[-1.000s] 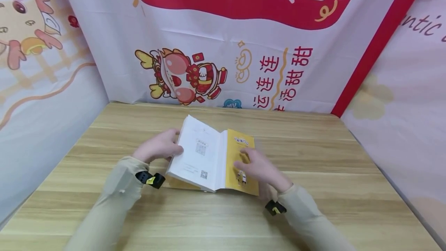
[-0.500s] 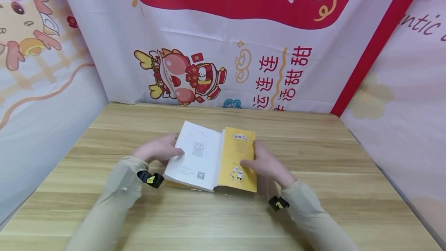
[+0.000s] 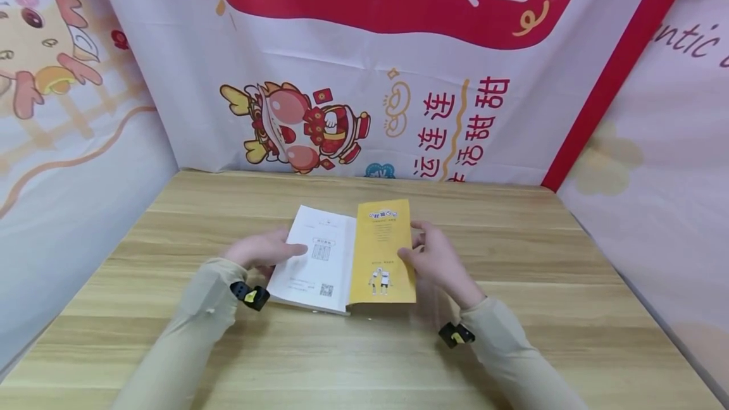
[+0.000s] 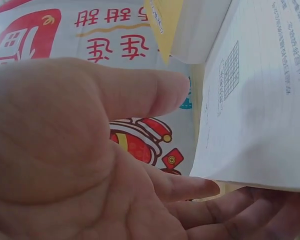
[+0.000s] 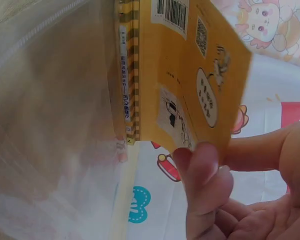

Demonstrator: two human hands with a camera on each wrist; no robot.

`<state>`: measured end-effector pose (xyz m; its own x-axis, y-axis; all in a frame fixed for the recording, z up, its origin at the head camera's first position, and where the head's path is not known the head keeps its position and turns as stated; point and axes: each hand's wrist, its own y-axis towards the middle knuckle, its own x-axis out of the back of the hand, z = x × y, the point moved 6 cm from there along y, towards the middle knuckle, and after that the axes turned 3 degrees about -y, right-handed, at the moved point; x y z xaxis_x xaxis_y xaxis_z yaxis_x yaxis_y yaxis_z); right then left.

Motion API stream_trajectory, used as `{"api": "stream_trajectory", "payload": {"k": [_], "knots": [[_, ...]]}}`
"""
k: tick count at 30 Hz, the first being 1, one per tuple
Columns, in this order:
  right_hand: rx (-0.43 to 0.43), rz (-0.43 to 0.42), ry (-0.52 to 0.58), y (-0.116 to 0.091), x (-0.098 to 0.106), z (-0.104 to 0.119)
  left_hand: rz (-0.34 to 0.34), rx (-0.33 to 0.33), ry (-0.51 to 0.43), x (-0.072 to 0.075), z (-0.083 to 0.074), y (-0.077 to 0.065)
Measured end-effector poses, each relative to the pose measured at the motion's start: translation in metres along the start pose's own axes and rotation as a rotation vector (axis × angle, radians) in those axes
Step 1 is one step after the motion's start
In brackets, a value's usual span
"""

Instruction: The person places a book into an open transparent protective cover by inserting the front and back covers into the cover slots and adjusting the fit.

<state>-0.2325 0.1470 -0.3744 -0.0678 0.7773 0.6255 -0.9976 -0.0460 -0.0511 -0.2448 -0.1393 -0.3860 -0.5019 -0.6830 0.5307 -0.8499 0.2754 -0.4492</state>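
A book lies opened near the table's middle, with a white printed page (image 3: 336,274) on the left and its yellow cover (image 3: 370,258) raised on the right. My left hand (image 3: 259,250) is at the book's left edge, thumb stretched over the page. In the left wrist view that thumb (image 4: 145,92) stays apart from the page (image 4: 260,130), while the fingers reach beneath the book's edge. My right hand (image 3: 435,258) pinches the outer edge of the yellow cover between thumb and fingers (image 5: 205,185). A barcode and striped spine (image 5: 132,75) show on the cover's outer side.
The wood-grain table (image 3: 342,366) runs back to a white and red printed cloth (image 3: 353,43). More printed cloth (image 3: 655,163) hangs at the right, and another sheet (image 3: 97,125) at the left. Each wrist wears a black band (image 3: 250,296).
My right hand has shifted from over the yellow cover to its right edge and now pinches it. The cover has swung up and left. The white page side has lowered toward the table.
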Motion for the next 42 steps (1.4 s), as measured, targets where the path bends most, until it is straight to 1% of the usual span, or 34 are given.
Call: {"api": "stream_trajectory", "payload": {"k": [4, 7, 9, 11, 14, 16, 18, 20, 23, 25, 27, 29, 30, 32, 37, 40, 42], "knots": [[0.031, 0.001, -0.003, -0.001, 0.0, 0.002, -0.018, 0.013, 0.084, 0.002, -0.002, -0.003], [0.05, 0.007, -0.017, -0.002, 0.0, 0.004, -0.032, -0.041, 0.136, 0.004, -0.009, -0.003], [0.057, 0.012, -0.017, -0.002, 0.0, 0.007, -0.051, -0.066, 0.146, 0.005, -0.014, -0.004], [0.063, 0.015, -0.008, -0.003, -0.001, 0.009, -0.1, -0.109, 0.187, 0.006, -0.021, -0.006], [0.078, 0.014, 0.014, -0.005, -0.001, 0.014, -0.202, -0.119, 0.271, 0.007, -0.032, -0.011], [0.091, 0.024, 0.035, -0.006, -0.002, 0.016, -0.239, -0.145, 0.297, 0.004, -0.04, -0.013], [0.099, 0.043, 0.062, -0.006, -0.005, 0.017, -0.226, -0.162, 0.28, -0.003, -0.045, -0.014], [0.114, 0.068, 0.071, -0.008, -0.007, 0.018, -0.191, -0.186, 0.24, -0.014, -0.048, -0.013], [0.152, 0.115, 0.074, -0.011, -0.011, 0.02, -0.167, -0.221, 0.193, -0.033, -0.054, -0.011], [0.189, 0.145, 0.079, -0.014, -0.013, 0.023, -0.154, -0.253, 0.14, -0.046, -0.059, -0.009], [0.225, 0.174, 0.105, -0.017, -0.015, 0.026, -0.128, -0.286, 0.063, -0.058, -0.063, -0.009], [0.255, 0.194, 0.127, -0.019, -0.016, 0.03, -0.1, -0.317, -0.009, -0.068, -0.066, -0.008], [0.268, 0.2, 0.135, -0.02, -0.017, 0.031, -0.092, -0.33, -0.023, -0.072, -0.067, -0.008], [0.279, 0.208, 0.145, -0.022, -0.017, 0.034, -0.092, -0.345, -0.031, -0.078, -0.068, -0.009], [0.28, 0.205, 0.163, -0.022, -0.018, 0.035, -0.115, -0.365, -0.004, -0.084, -0.07, -0.01], [0.274, 0.2, 0.178, -0.022, -0.02, 0.034, -0.119, -0.366, -0.005, -0.087, -0.07, -0.009], [0.269, 0.201, 0.182, -0.022, -0.021, 0.033, -0.135, -0.36, 0.014, -0.09, -0.07, -0.008]]}}
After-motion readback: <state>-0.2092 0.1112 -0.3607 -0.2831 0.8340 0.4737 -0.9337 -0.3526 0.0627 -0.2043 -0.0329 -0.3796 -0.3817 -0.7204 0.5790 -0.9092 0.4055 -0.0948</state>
